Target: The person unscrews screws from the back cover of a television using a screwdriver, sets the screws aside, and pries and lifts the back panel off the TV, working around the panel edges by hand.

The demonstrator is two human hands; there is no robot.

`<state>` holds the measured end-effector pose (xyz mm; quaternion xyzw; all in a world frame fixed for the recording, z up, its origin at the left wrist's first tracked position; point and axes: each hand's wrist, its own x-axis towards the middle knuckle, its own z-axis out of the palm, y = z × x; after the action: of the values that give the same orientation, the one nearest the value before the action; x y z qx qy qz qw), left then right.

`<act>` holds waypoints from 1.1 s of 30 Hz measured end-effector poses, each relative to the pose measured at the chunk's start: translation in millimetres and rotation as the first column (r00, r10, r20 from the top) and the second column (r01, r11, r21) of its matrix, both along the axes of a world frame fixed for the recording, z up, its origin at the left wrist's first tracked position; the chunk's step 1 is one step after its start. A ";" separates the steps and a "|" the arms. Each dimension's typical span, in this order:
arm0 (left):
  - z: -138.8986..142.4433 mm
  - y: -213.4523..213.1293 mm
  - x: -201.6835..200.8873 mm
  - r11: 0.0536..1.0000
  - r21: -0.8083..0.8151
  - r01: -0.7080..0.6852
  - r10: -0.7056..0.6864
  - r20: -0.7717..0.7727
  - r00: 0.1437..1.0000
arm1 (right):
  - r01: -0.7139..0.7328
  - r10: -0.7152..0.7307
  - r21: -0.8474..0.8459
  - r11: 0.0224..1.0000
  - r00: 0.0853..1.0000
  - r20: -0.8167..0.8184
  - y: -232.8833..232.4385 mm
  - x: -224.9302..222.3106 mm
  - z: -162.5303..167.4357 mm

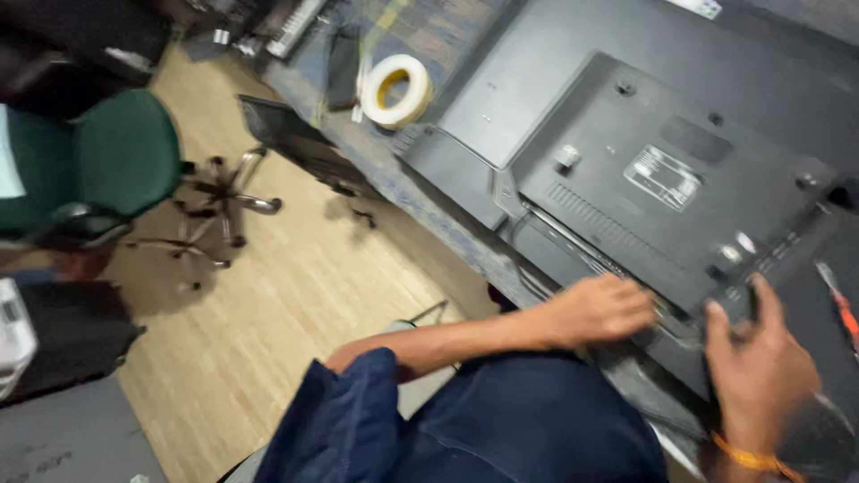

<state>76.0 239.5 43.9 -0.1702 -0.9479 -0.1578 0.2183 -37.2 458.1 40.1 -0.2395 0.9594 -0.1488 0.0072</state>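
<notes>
A black flat television point(626, 116) lies screen down on a workbench, its raised back cover point(662, 206) facing up. My left hand point(601, 309) rests on the near lower edge of that cover, fingers curled over the rim. A little to the right, my right hand point(759, 368), with an orange band at the wrist, grips the same edge, thumb and fingers pointing up against it. The picture is blurred, so the exact grip is hard to read. A screwdriver point(841, 309) with a red-orange handle lies just right of my right hand.
A roll of pale tape point(396, 88) sits on the bench beyond the television's left corner, beside dark gear point(343, 63). A green swivel chair point(107, 156) stands on the wooden floor point(286, 295) at left. My dark blue clothing point(501, 429) fills the bottom of the view.
</notes>
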 end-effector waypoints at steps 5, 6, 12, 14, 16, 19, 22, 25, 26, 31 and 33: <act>-7.5 -1.0 9.5 0.999 0.043 -0.024 0.021 0.071 0.997 | 0.023 -0.019 -0.157 0.987 1.000 0.025 -6.4 2.7 15.8; -9.0 -1.1 9.6 0.995 0.084 -0.049 0.042 0.083 0.996 | 0.042 -0.034 -0.196 0.980 0.998 0.044 -7.2 2.2 15.0; -11.6 0.7 5.5 0.954 0.144 -0.263 0.258 0.053 0.965 | 0.015 0.001 -0.145 0.989 0.994 0.106 -0.7 2.1 24.2; -10.3 2.3 5.4 0.954 0.122 -0.275 0.273 0.037 0.961 | -0.018 0.032 -0.129 0.991 0.994 0.104 0.7 2.6 30.7; -7.0 3.8 4.4 0.955 0.090 -0.284 0.279 0.066 0.958 | -0.027 0.041 -0.136 0.990 0.994 0.101 -0.4 4.9 35.6; 2.7 0.9 -4.2 0.968 0.060 -0.243 0.237 0.087 0.968 | 0.019 0.002 -0.194 0.981 0.995 0.103 -3.2 4.9 39.3; 15.1 -10.8 -20.3 0.987 0.061 -0.146 0.127 0.243 0.962 | 0.187 -0.117 -0.273 0.944 0.960 0.253 -6.9 3.5 38.2; 23.6 -14.8 -30.1 0.995 0.075 -0.066 0.035 0.354 0.934 | 0.330 -0.235 -0.289 0.899 0.918 0.319 -9.4 5.0 33.5; 24.3 -14.8 -31.7 0.996 0.077 -0.044 0.011 0.377 0.926 | 0.280 -0.209 -0.315 0.907 0.948 0.241 -9.8 6.5 30.9; 12.5 -4.2 -24.2 0.983 0.073 -0.168 0.143 0.267 0.953 | 0.247 -0.208 -0.348 0.904 0.967 0.145 -5.2 12.7 16.5; 4.7 0.2 -16.7 0.981 0.069 -0.183 0.169 0.177 0.970 | 0.263 -0.225 -0.342 0.902 0.963 0.146 -2.3 13.4 11.4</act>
<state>59.3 239.7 48.7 -0.0618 -0.9669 -0.1916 0.1568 -23.8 455.9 51.6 -0.1066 0.9368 -0.3333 -0.0057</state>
